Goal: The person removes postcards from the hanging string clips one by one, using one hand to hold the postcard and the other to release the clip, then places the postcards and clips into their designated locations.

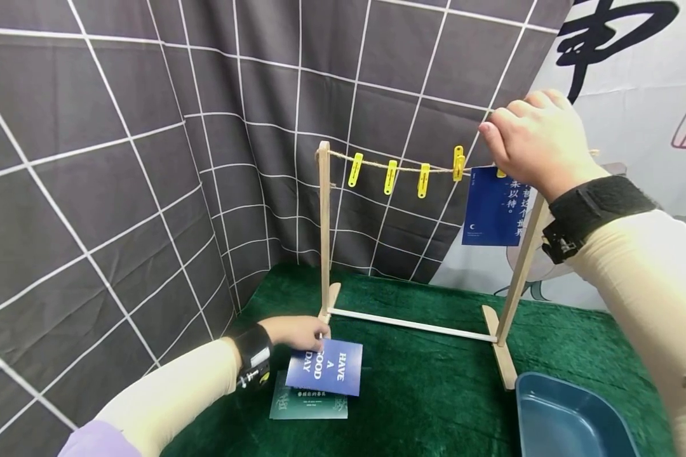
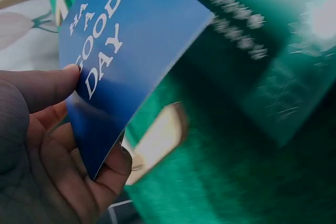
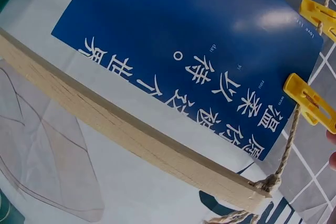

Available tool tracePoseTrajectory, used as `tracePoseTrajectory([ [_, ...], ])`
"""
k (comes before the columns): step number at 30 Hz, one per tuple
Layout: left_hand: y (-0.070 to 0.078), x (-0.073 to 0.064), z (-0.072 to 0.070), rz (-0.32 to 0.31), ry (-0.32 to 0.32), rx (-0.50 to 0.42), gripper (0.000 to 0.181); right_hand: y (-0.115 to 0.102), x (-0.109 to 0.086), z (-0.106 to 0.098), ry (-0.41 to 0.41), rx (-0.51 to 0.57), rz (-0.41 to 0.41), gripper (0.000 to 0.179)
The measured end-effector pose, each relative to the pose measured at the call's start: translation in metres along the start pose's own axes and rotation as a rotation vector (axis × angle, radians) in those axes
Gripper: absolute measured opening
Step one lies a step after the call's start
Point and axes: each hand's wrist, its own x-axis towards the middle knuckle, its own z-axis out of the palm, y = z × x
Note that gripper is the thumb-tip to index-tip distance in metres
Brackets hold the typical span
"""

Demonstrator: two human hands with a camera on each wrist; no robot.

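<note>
My left hand (image 1: 300,333) pinches a blue card (image 1: 343,368) reading "HAVE A GOOD DAY" by one edge. The left wrist view shows the thumb (image 2: 52,85) on its printed face and the other fingers behind. Below it, a green card (image 1: 309,406) lies on the cloth, partly covered. My right hand (image 1: 537,139) is raised at the right end of the string, by a yellow clip (image 3: 310,100) fastening a dark blue card (image 1: 491,209) there. Two fingertips (image 3: 332,160) show close to that clip; whether they hold it is hidden.
A wooden frame carries the string (image 1: 377,165) between a left post (image 1: 324,228) and a right post (image 1: 520,273). Several yellow clips (image 1: 390,178) hang along it. A white crossbar (image 1: 411,324) joins the feet. At lower right stands a blue bin (image 1: 571,400) on green cloth (image 1: 423,393).
</note>
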Motion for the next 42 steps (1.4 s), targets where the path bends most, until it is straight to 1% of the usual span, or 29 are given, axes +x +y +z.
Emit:
tracePoseTrajectory([
  [4,-0.014,-0.006,0.015,-0.006,-0.003,-0.045,0.010,0.002,-0.003,0.000,-0.004,-0.003,0.001,0.040],
  [9,-0.029,-0.008,0.023,-0.006,0.016,-0.094,0.008,0.005,-0.004,-0.001,-0.011,-0.013,0.004,0.040],
  [12,-0.033,-0.007,0.027,-0.002,0.026,-0.138,0.008,0.007,-0.004,-0.002,-0.032,-0.026,0.015,0.041],
  [15,-0.035,-0.005,0.033,0.020,0.035,-0.176,0.009,0.009,-0.006,-0.003,-0.060,-0.035,0.031,0.042],
  [17,-0.035,-0.002,0.037,0.031,0.047,-0.185,0.009,0.010,-0.006,-0.003,-0.067,-0.038,0.034,0.042],
  [19,-0.037,0.000,0.042,0.027,0.061,-0.186,0.009,0.010,-0.007,-0.002,-0.070,-0.039,0.033,0.042],
  [25,-0.039,0.006,0.052,-0.040,0.090,-0.148,0.012,0.011,-0.007,0.001,-0.066,-0.033,0.028,0.042],
  [28,-0.038,0.007,0.056,-0.048,0.118,-0.102,0.017,0.011,-0.006,0.003,-0.071,-0.034,0.028,0.042],
  [33,-0.030,0.003,0.057,-0.072,0.127,-0.041,0.024,0.011,-0.005,0.005,-0.099,-0.036,0.041,0.042],
  [36,-0.022,0.001,0.056,-0.140,0.126,-0.005,0.027,0.012,-0.005,0.006,-0.117,-0.036,0.048,0.042],
  [39,-0.018,0.001,0.057,-0.204,0.143,0.045,0.030,0.012,-0.005,0.008,-0.112,-0.036,0.046,0.042],
  [40,-0.018,0.002,0.057,-0.219,0.148,0.060,0.030,0.012,-0.005,0.009,-0.097,-0.032,0.040,0.042],
  [42,-0.021,0.003,0.059,-0.220,0.159,0.085,0.031,0.012,-0.006,0.012,-0.069,-0.025,0.031,0.041],
])
